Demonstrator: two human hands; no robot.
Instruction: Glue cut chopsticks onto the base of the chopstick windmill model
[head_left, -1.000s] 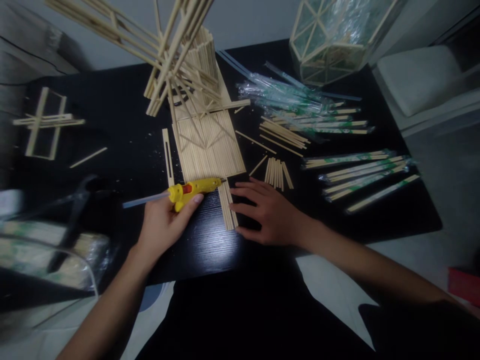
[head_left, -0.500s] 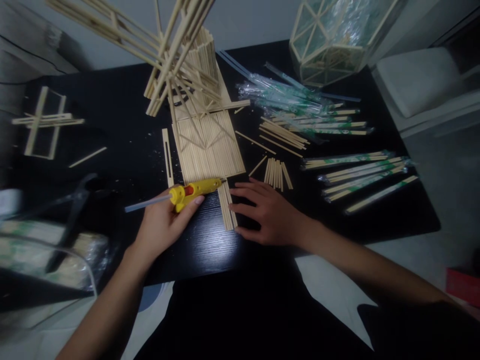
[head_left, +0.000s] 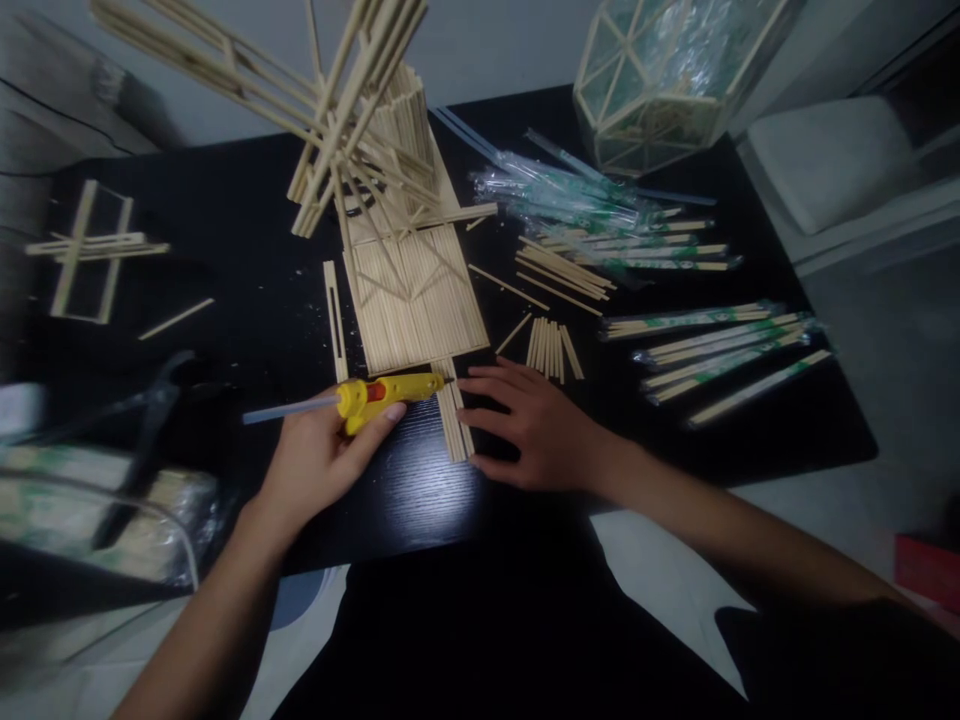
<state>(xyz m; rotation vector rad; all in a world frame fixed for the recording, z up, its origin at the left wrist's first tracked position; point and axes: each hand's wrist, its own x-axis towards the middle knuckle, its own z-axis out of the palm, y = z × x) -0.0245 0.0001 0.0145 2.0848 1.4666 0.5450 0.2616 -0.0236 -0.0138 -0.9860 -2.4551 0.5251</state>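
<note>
My left hand (head_left: 307, 455) is closed around a yellow hot glue gun (head_left: 405, 387), and a translucent glue stick (head_left: 289, 410) juts from its rear. The nozzle points right, over the upper part of a narrow panel of wooden sticks (head_left: 454, 430). On that panel's right edge rest the spread fingertips of my right hand (head_left: 536, 425), which lies on the table with its fingers apart. Just beyond is a larger structure with a flat stick base (head_left: 420, 325) and crossing beams (head_left: 352, 120). A slim slotted wooden piece (head_left: 334, 315) lies to its left.
Loose sticks (head_left: 551, 347) and plastic-wrapped chopsticks (head_left: 724, 350) lie to the right. A geometric glass-like container (head_left: 652, 100) stands at the back right. On the left are a wooden frame (head_left: 90, 250), a dark clamp-like tool (head_left: 146, 430) and a wrapped bundle (head_left: 172, 520).
The glue gun's nozzle has shifted slightly toward me along the narrow panel, with my left hand moving along. My right hand has stayed in nearly the same place.
</note>
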